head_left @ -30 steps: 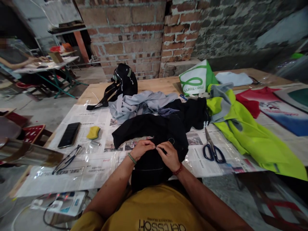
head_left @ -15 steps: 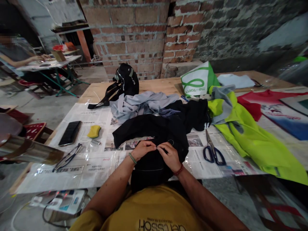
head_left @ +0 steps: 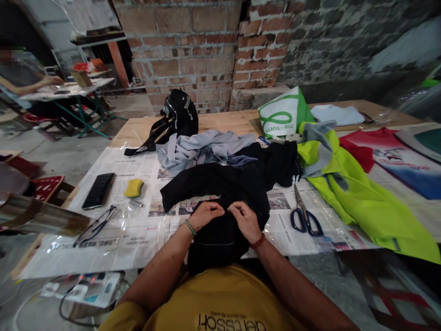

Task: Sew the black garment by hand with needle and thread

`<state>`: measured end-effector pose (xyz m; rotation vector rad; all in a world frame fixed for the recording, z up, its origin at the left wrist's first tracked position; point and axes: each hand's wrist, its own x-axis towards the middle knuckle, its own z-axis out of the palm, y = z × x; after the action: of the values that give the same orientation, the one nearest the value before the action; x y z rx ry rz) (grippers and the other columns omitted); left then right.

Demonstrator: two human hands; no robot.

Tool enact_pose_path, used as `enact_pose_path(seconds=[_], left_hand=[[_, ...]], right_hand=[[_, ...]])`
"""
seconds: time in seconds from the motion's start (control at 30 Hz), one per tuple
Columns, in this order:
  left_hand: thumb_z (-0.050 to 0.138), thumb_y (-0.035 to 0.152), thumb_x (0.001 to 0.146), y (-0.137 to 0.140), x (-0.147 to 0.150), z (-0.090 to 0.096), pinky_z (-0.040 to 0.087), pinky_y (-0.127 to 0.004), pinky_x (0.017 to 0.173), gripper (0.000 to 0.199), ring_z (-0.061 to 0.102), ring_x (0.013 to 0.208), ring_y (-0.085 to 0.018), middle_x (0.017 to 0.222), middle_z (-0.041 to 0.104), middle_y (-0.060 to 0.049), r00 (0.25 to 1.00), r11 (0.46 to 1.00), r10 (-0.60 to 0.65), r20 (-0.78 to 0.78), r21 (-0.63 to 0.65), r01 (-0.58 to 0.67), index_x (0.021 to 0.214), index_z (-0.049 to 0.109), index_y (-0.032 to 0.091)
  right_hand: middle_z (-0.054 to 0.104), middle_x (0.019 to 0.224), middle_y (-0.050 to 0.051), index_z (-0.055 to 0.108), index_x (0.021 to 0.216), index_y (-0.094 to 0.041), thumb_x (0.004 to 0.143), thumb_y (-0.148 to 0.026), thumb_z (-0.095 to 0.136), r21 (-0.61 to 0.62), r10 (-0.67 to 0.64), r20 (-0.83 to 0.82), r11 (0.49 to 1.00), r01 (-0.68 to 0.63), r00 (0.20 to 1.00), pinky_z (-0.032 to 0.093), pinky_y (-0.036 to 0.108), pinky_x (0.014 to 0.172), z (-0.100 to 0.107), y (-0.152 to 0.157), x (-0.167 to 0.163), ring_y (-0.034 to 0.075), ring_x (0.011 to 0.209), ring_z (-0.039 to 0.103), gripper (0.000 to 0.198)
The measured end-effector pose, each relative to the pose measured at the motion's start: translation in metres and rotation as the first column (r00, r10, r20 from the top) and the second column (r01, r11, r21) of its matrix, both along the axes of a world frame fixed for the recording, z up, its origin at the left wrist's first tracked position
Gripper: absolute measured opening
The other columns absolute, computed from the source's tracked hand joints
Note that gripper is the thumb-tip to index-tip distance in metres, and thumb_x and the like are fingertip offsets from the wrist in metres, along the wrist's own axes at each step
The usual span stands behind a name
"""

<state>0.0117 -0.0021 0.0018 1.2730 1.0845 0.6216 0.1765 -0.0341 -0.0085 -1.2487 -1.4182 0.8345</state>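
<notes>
A black garment [head_left: 220, 177] lies spread in front of me, with a long sleeve-like part curving to the left. Over its near part, my left hand [head_left: 207, 215] is closed, thumb and forefinger pinched together. My right hand [head_left: 245, 219] is also pinched, a small gap from the left fingertips. Whatever either pinch holds is too small to make out. To the right of the garment lie scissors [head_left: 305, 219] with dark blue handles, their blades pointing away from me.
Newspaper under clear plastic covers the table [head_left: 138, 250]. At left are a phone [head_left: 98, 190], a yellow sponge [head_left: 133, 188], glasses [head_left: 96, 227] and a metal flask [head_left: 41, 215]. Behind are grey cloth [head_left: 206, 147], a black bag [head_left: 184, 112] and a neon jacket [head_left: 358, 188]. A person sits far left.
My right hand has shifted slightly right, so the fingertips that met are now a little apart. My left hand stays almost in place.
</notes>
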Motion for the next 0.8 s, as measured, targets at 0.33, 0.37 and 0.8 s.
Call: enact_pose_path(seconds=[0.33,0.37,0.8], left_hand=[[0.062,0.031,0.069,0.001,0.003,-0.003,0.036,-0.022,0.063,0.019,0.047,0.061,-0.01,0.062,0.057,0.003,0.998,0.988,-0.045,-0.052,0.147,0.052,0.071,0.066,0.013],[0.062,0.031,0.069,0.001,0.003,-0.002,0.035,-0.022,0.063,0.018,0.047,0.06,-0.009,0.062,0.057,0.003,0.998,0.988,-0.046,-0.054,0.143,0.053,0.071,0.066,0.013],[0.07,0.034,0.062,0.004,-0.005,-0.001,0.035,-0.021,0.057,0.023,0.046,0.055,-0.007,0.059,0.057,0.003,0.995,0.999,0.004,0.095,-0.034,-0.001,0.07,0.066,0.013]], right_hand=[[0.057,0.064,-0.002,0.053,0.074,-0.019,0.075,-0.03,0.06,-0.105,-0.005,-0.303,0.994,-0.029,0.953,0.046,0.024,0.06,-0.007,0.007,-0.002,0.01,0.059,0.053,0.013],[0.057,0.063,-0.003,0.053,0.075,-0.019,0.074,-0.03,0.061,-0.121,-0.014,-0.361,0.992,-0.032,0.933,0.045,0.024,0.059,-0.008,0.008,-0.001,0.01,0.058,0.053,0.014],[0.065,0.075,0.0,0.046,0.084,-0.022,0.078,-0.041,0.06,-0.195,0.031,-0.622,0.962,-0.192,0.783,0.042,0.021,0.044,0.01,0.015,0.009,0.01,0.05,0.056,0.025]])
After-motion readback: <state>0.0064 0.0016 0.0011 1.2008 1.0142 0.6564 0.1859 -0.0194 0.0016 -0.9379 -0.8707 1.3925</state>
